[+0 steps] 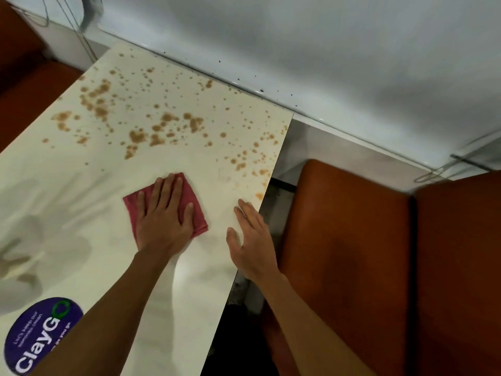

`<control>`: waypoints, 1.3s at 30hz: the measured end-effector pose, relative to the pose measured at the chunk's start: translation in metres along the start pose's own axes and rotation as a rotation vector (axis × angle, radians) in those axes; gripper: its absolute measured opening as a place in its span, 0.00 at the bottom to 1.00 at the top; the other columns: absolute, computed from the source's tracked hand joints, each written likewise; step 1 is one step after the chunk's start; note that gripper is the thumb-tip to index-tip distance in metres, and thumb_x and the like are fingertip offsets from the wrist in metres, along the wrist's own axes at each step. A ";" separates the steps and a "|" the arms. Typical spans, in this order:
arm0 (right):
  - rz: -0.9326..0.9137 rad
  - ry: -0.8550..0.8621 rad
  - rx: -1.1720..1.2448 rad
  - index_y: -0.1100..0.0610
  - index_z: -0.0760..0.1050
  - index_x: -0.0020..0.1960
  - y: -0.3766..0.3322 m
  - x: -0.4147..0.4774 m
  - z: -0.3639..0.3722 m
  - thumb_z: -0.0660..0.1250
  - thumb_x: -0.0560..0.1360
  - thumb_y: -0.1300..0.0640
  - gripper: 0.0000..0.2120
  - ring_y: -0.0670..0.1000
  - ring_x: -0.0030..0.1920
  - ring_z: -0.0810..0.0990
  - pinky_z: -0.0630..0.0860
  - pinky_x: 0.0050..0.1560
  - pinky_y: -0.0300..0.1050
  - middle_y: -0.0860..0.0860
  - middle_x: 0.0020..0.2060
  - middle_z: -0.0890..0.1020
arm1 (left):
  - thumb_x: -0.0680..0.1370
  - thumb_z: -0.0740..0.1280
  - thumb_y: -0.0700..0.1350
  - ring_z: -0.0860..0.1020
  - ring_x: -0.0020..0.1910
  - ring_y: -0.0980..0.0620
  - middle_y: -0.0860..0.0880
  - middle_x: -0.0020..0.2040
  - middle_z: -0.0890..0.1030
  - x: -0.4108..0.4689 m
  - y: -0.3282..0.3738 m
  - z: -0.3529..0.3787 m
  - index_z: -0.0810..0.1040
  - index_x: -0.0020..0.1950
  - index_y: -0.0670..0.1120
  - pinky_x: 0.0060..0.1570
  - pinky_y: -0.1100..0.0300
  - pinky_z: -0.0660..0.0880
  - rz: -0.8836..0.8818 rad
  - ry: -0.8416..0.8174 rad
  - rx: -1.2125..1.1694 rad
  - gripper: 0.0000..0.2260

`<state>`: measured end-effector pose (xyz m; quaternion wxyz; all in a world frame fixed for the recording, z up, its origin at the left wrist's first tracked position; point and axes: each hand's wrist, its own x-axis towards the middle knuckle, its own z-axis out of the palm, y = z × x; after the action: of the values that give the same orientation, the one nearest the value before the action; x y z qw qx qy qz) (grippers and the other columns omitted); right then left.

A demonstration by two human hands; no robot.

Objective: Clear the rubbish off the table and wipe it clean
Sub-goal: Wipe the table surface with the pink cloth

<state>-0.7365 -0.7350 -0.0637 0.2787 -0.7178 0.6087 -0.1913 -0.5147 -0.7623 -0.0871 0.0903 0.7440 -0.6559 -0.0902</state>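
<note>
2 flat palms: left hand [162, 221] hides much cloth [199, 223], right hand [252, 240] touches table [108, 185].

Wall [325, 50]: pale grey-white, smooth and slightly glossy, running along the far edge of the cream table [81, 185]; soft shadows lie across it. Ledge [306, 123] at the wall's foot: white, dotted with dark specks.

Right side: orange-brown padded seat [347, 240], with a second cushion [461, 267] of the same colour touching it further right. Far left: another orange-brown seat [24, 85].

Thin cables [82, 36] hang at the far left corner; a wire [439, 169] lies at the far right. Floor [238, 302], seen in the gap between table and right seat: dark, detail unclear.
</note>
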 end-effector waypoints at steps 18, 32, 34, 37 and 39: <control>-0.172 0.010 -0.010 0.59 0.77 0.70 0.024 0.037 -0.027 0.68 0.80 0.52 0.21 0.49 0.72 0.70 0.65 0.77 0.43 0.49 0.71 0.75 | 0.85 0.52 0.57 0.48 0.85 0.50 0.51 0.86 0.52 0.031 0.008 -0.005 0.52 0.86 0.50 0.82 0.37 0.51 0.310 -0.049 0.034 0.31; -0.071 -0.046 0.006 0.56 0.77 0.71 0.013 0.034 -0.025 0.64 0.81 0.48 0.21 0.49 0.75 0.67 0.60 0.76 0.41 0.46 0.74 0.73 | 0.85 0.50 0.57 0.48 0.85 0.50 0.50 0.86 0.53 0.031 0.034 0.008 0.55 0.86 0.50 0.82 0.39 0.48 0.222 -0.028 0.018 0.29; -0.011 -0.051 0.065 0.55 0.76 0.73 0.012 0.035 -0.031 0.64 0.82 0.49 0.21 0.45 0.76 0.65 0.57 0.77 0.39 0.45 0.75 0.72 | 0.85 0.51 0.58 0.48 0.85 0.51 0.51 0.86 0.54 0.032 0.027 0.007 0.54 0.86 0.51 0.82 0.40 0.48 0.220 -0.031 0.023 0.30; 0.087 0.017 0.132 0.52 0.74 0.74 0.018 0.042 -0.042 0.65 0.82 0.49 0.21 0.39 0.75 0.61 0.57 0.75 0.35 0.42 0.74 0.71 | 0.84 0.50 0.59 0.48 0.85 0.50 0.51 0.86 0.53 0.054 0.033 0.007 0.54 0.86 0.51 0.82 0.40 0.48 0.150 -0.029 0.026 0.30; 0.148 0.062 0.148 0.51 0.72 0.76 0.026 0.053 -0.051 0.66 0.82 0.50 0.23 0.38 0.75 0.60 0.53 0.71 0.29 0.43 0.75 0.70 | 0.84 0.49 0.59 0.48 0.85 0.49 0.51 0.86 0.53 0.073 0.044 0.010 0.53 0.86 0.51 0.82 0.39 0.48 0.121 -0.031 0.036 0.31</control>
<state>-0.7778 -0.7985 -0.0445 0.3254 -0.6421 0.6525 -0.2369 -0.5509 -0.8399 -0.0872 0.0721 0.7031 -0.7024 -0.0841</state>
